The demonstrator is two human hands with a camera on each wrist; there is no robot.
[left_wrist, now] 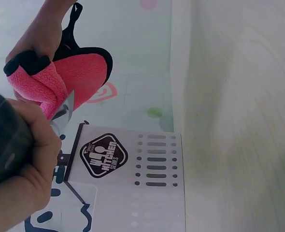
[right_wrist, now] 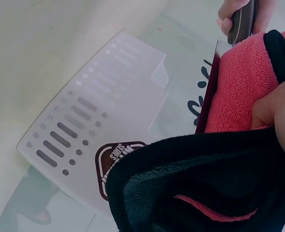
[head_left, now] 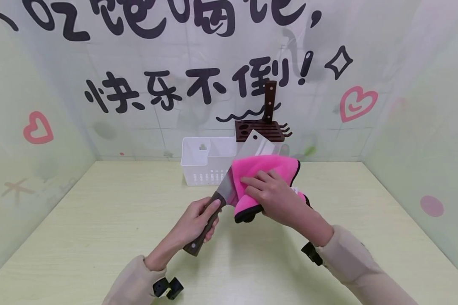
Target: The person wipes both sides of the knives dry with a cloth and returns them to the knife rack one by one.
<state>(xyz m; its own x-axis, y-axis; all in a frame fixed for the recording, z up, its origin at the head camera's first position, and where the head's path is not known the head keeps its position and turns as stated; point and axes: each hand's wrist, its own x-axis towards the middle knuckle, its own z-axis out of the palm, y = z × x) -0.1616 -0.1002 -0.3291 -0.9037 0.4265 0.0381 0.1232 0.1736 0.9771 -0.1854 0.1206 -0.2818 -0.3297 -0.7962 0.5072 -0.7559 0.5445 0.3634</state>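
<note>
My left hand (head_left: 198,222) grips the dark handle (head_left: 201,233) of a cleaver, whose broad metal blade (head_left: 224,186) slants up to the right. Over the middle of that blade lies a pink cloth (head_left: 267,163) with black edging, held by my right hand (head_left: 272,195) with bent fingers. The blade's top corner, with a round hole, sticks out beyond the cloth. From the right wrist side, the pink cloth (right_wrist: 244,77) covers most of the blade, and a black fold (right_wrist: 205,179) hangs nearest the camera. The cloth hides part of the right fingers.
Behind the cleaver, a white plastic holder (head_left: 194,169) with compartments and slots stands at the back of the pale table (head_left: 99,237). A brown slotted rack part with a brown-handled utensil (head_left: 270,99) rises from it. Printed walls enclose the table.
</note>
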